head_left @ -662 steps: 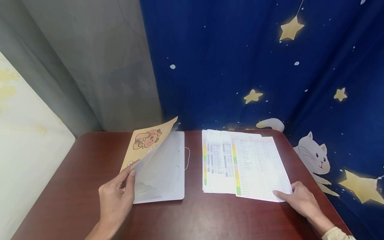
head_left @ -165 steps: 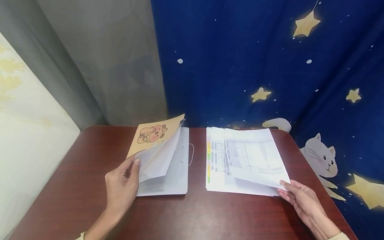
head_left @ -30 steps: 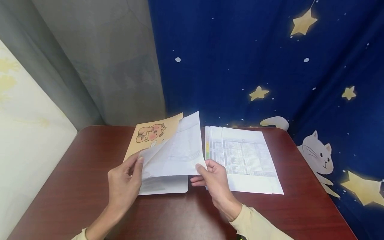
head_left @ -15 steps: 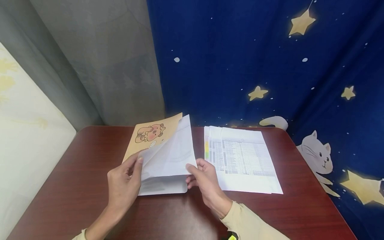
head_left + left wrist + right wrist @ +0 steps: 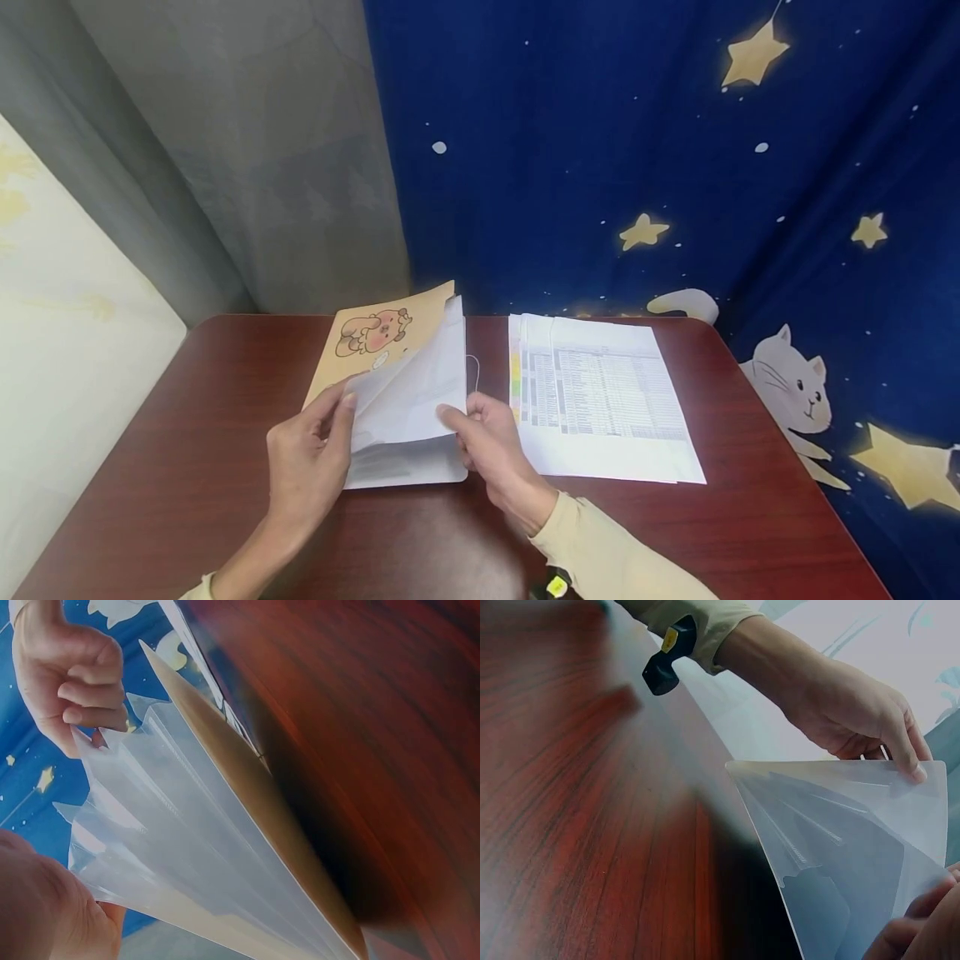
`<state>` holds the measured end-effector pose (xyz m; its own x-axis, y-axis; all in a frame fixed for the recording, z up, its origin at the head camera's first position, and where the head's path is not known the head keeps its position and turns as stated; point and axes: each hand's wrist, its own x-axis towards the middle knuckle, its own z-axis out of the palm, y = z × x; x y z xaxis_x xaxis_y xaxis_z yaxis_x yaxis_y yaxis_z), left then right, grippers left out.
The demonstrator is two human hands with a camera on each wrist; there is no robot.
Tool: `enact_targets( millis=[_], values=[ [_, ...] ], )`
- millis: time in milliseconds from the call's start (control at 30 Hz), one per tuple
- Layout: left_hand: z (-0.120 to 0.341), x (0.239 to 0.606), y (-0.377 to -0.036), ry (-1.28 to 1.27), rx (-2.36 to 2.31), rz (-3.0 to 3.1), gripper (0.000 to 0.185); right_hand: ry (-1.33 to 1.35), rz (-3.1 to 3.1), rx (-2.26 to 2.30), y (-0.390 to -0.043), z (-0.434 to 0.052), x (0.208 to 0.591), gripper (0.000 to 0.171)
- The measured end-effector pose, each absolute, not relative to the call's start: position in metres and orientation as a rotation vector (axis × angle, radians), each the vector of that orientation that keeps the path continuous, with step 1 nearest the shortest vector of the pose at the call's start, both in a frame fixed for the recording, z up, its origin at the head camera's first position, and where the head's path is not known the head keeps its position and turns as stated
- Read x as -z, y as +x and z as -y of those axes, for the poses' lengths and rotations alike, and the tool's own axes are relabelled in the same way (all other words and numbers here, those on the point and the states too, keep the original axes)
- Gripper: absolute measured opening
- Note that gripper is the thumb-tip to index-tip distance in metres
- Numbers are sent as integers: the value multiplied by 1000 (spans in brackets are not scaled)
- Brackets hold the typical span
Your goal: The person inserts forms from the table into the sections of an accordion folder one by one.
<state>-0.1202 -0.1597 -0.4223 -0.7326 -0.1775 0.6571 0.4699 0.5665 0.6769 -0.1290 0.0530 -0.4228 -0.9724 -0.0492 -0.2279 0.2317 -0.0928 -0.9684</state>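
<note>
Folder [image 5: 405, 400] with translucent pockets lies on the left part of the dark red table [image 5: 187, 467], its tan cartoon cover [image 5: 375, 342] raised and tilted back; left hand [image 5: 307, 467] pinches the lifted cover and front pockets at their lower edge, thumb on top; right hand [image 5: 491, 437] pinches the near corner of a white sheet [image 5: 420, 392] that lies partly inside a pocket; stack of printed tables [image 5: 600, 400] lies flat just to the right, apart from both hands.

Before you, a dark red table [image 5: 187, 467] meets a starry blue curtain [image 5: 637, 142] and a grey curtain [image 5: 247, 150].
</note>
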Motion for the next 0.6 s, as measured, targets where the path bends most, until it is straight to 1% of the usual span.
enact_targets(
  millis=[300,600],
  values=[
    [159,424,-121,-241,1190,2093,25,184,-2131,2093,-135,-42,424,35],
    [158,423,-120,-243,1185,2097,25,165,-2241,1999,-140,-32,427,37]
  ],
)
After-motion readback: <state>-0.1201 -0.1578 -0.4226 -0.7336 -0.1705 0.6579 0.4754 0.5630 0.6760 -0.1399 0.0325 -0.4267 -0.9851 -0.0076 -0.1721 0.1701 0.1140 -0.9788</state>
